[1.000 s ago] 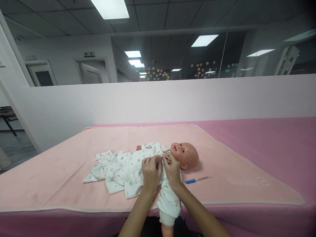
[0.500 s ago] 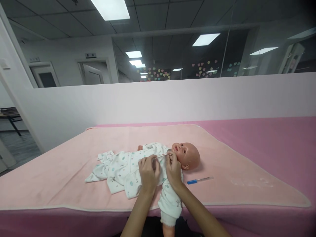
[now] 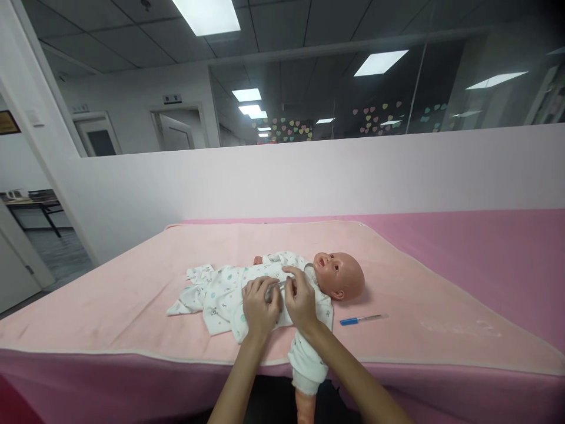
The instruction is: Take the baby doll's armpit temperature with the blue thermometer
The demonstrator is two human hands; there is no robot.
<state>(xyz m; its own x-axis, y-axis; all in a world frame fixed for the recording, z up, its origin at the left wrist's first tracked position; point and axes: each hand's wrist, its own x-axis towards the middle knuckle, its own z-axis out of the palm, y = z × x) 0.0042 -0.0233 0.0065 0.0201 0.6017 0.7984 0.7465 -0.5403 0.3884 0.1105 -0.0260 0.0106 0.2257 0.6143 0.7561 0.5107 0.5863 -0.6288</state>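
A baby doll [image 3: 342,275] lies on its back with its head to the right, dressed in a white printed baby suit [image 3: 227,294]. Over the doll's chest, my left hand [image 3: 260,303] and my right hand [image 3: 301,299] face each other, fingers pinched. Between them runs a thin whitish strip [image 3: 281,284]; whether it is a tie or an edge of the suit I cannot tell. My right index finger is raised off the pinch. One sleeved limb of the doll [image 3: 306,368] hangs over the near edge between my forearms.
Right of the doll lies a slim clear stick with a blue end [image 3: 359,320]. A peach blanket [image 3: 419,282] covers much of the pink surface [image 3: 507,253]. Behind stands a white half wall [image 3: 309,179] with glass above. A dark-legged table [image 3: 39,206] is at far left.
My right hand has shifted left, away from the doll's neck and closer to my left hand, and its index finger has lifted. The visible strip is shorter. The view has turned slightly left.
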